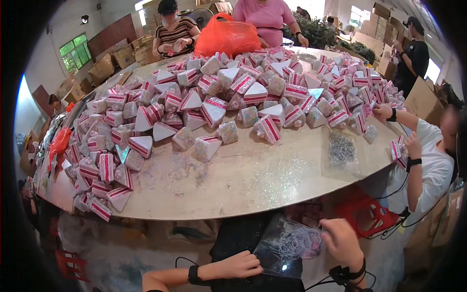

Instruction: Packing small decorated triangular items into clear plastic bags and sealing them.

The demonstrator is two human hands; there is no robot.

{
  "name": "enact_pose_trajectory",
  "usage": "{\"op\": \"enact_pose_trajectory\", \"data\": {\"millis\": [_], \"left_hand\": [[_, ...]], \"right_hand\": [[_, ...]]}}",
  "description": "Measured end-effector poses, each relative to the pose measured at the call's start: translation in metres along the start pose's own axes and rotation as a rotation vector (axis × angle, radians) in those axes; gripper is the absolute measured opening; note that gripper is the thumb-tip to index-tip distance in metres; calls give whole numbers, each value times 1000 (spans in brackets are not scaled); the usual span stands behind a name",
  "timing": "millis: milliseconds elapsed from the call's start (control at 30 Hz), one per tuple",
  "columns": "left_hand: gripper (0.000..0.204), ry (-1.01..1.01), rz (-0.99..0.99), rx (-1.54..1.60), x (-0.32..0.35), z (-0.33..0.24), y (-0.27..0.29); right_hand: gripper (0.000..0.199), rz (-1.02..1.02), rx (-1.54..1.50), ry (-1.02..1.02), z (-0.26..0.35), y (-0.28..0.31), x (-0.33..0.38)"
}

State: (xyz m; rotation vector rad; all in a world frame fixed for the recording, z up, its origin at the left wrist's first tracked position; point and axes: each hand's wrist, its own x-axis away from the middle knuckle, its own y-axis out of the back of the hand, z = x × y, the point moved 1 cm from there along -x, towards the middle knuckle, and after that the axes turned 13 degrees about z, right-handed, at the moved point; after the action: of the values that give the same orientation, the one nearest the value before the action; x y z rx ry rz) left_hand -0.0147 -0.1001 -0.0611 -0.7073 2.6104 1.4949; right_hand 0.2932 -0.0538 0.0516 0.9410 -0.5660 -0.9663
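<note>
Two-handed, with clear, soft plastic bag (271, 260) of thin whitish strings (293, 241) between curled left hand (244, 264) and curled right hand (342, 243), slanting lengthwise from left up toward right; cannot tell if grasping.

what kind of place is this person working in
Probably a small workshop or packing room: a large table is heaped with pink-and-white cake-slice ornaments, cardboard boxes are stacked around the walls, and several other people stand or sit about the table.
</note>
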Motion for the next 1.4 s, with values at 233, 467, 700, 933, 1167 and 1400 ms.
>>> {"op": "enact_pose_trajectory", "data": {"millis": [233,467,700,933,1167,1400], "left_hand": [[22,-203,-95,118,-48,-11,38],[14,-4,-365,-160,-56,7,107],[21,493,-504,-255,-52,77,114],[35,662,-650,-247,-52,77,119],[24,732,-641,-292,-56,79,116],[24,699,-607,-291,-55,78,114]], "right_hand": [[24,-325,-55,-375,-26,42,61],[27,-575,-101,-345,-8,73,32],[25,-276,-142,37,-2,35,-85],[42,64,13,343,0,41,-219],[57,449,211,333,-8,8,-280],[37,321,112,416,-6,27,-260]]}}
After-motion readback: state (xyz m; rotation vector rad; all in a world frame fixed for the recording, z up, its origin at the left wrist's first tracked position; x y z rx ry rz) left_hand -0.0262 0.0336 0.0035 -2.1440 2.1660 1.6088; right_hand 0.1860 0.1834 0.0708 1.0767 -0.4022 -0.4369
